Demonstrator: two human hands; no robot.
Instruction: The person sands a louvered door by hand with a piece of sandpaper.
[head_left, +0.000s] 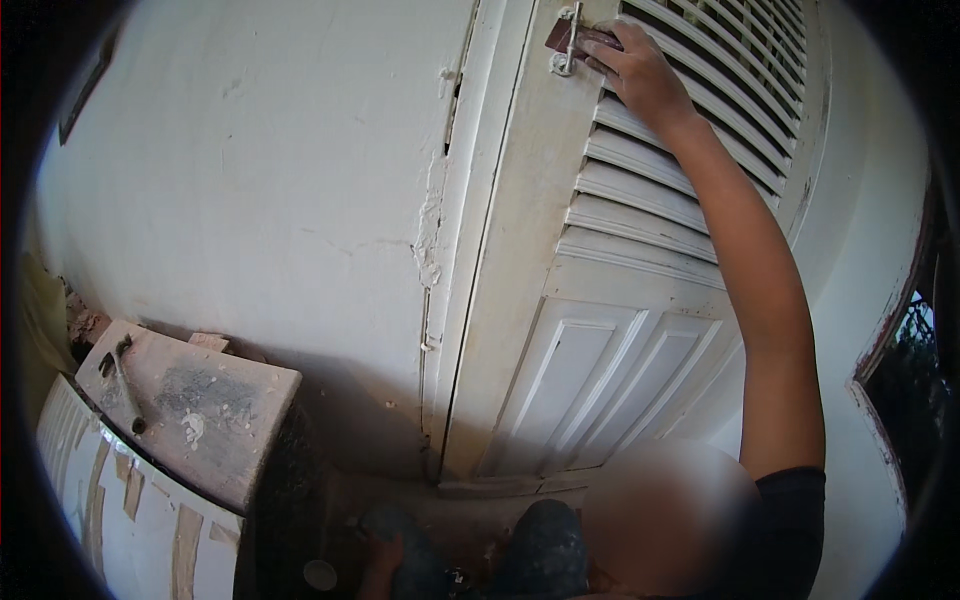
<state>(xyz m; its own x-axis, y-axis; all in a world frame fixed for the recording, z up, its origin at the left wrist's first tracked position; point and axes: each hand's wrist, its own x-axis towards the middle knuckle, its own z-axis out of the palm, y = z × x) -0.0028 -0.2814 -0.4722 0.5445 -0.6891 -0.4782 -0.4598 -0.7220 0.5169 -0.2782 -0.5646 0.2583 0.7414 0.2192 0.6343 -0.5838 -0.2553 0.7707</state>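
My right hand (637, 67) is raised to the upper part of a white louvred door (517, 247). Its fingers hold a reddish-brown piece of what looks like sandpaper (558, 34), flat against the door stile. The piece passes behind a metal door handle (574, 37), whose mounts are spotted with white. Pale dust coats my fingers. Low in the picture, my left hand (385, 553) is by my left knee in jeans (416, 551). Shadow hides its fingers, so whether it holds anything is unclear.
A claw hammer (124, 384) lies on a dusty, paint-spotted slab (217, 442) at left. Beside the slab is a white panel (150, 540) with brown tape strips. The white wall (300, 187) has cracked plaster (429, 240) along the door frame. A pale round object (320, 575) sits low down.
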